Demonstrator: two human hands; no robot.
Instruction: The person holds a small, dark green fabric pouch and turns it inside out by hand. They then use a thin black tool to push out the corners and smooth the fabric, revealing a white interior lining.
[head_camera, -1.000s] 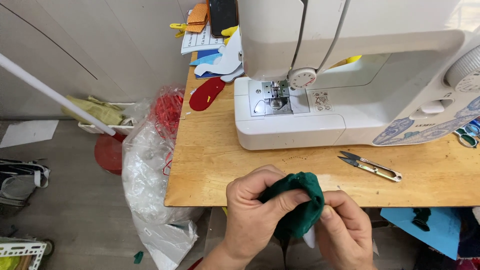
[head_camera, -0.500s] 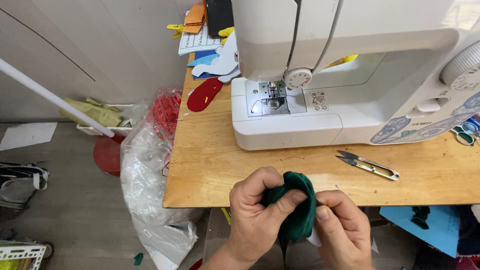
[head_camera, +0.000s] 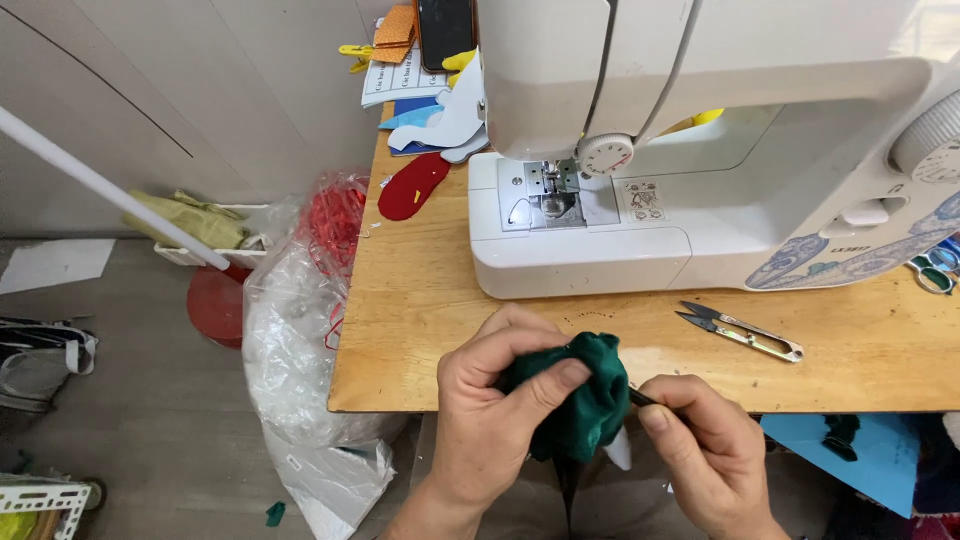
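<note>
Tabletop (head_camera: 420, 300): wooden, sewing machine (head_camera: 700, 150) cut off above.
Left hand (head_camera: 500, 410): clenched on bunched green fabric (head_camera: 585, 400) at the near edge.
Right hand (head_camera: 710, 450): pinches a thin dark tool (head_camera: 645, 398) — tip hidden in cloth.
Change: grip unchanged — view shifted slightly.

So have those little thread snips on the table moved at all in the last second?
No. The thread snips lie in the same spot on the wooden table, just in front of the sewing machine, as before; only the camera shifted slightly.
</note>
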